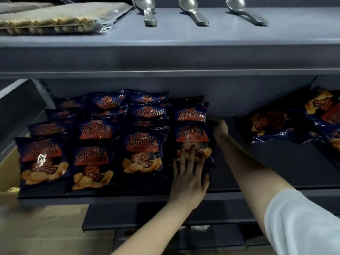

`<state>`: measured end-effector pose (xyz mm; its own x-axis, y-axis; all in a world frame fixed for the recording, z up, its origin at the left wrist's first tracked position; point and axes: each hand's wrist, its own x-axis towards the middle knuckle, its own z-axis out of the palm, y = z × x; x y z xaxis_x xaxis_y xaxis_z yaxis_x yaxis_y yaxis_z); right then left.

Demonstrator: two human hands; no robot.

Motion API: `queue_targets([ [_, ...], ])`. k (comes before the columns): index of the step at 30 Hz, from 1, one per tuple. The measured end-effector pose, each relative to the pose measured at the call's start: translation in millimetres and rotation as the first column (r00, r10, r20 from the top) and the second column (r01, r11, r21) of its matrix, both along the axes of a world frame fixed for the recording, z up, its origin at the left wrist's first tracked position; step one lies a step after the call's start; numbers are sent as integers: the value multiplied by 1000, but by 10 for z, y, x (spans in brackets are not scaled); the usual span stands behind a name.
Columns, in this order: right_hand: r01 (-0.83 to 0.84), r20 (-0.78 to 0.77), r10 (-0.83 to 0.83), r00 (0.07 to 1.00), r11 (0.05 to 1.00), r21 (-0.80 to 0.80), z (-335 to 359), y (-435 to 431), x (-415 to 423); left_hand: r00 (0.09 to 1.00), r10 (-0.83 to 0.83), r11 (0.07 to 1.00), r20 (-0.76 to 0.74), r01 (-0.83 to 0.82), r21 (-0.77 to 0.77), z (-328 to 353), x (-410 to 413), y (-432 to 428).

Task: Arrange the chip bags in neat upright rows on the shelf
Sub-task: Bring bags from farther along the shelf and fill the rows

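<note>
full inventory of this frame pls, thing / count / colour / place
rowed chip bags: four rows, dark blue with orange-red print, upright on left half of the middle shelf; exact count unclear, rear ones overlap
loose chip bags: a few, same colours, lying flat in a heap at right of that shelf
spoons: three spots, silver, on the top shelf; the left spot looks like a stack
cracker pack: one, tan in clear wrap, top shelf left
cardboard box: one, brown, far left, partly visible
left hand: flat, fingers spread on the front bag of the rightmost row
right hand: at the right side of that row, further back; grip hidden
sleeve: one, white, right arm
</note>
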<state>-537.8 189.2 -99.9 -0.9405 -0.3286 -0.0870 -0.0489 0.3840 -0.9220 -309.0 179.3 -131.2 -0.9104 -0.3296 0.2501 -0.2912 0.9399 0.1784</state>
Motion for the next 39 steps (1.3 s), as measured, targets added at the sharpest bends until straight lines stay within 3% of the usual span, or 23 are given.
queue_targets([
  [8, 86, -14, -90, 996, 983, -165, -69, 19, 71, 1000, 23, 999, 11, -23, -43, 20, 14, -20],
  [15, -22, -120, 20, 993, 1000, -13, -89, 52, 45, 999, 45, 998, 28, -44, -35, 75, 5, -4],
  [21, -161, -67, 166, 984, 985, 69, -40, 120, 111, 999, 23, 1000, 37, -23, 4, 6, 42, -66],
  [25, -165, -20, 164, 986, 986, -29, 47, 404, 116, 998, 43, 998, 39, -45, 41, 46, -24, -47],
  [29, -200, -118, 183, 976, 966, -161, 225, 801, 69, 992, 94, 993, 79, -99, 61, 190, -150, -35],
  [32, -249, -164, 215, 963, 942, -225, 344, 1122, 65, 988, 146, 988, -46, -143, 54, 306, -210, 175],
  [35, -253, -228, 198, 953, 936, -244, 481, 1348, -23, 975, 58, 997, -214, -45, 63, 396, -352, 457],
  [39, -270, -409, 162, 898, 937, -223, 659, 1615, -97, 973, -56, 998, -223, 63, 27, 484, -706, 762],
])
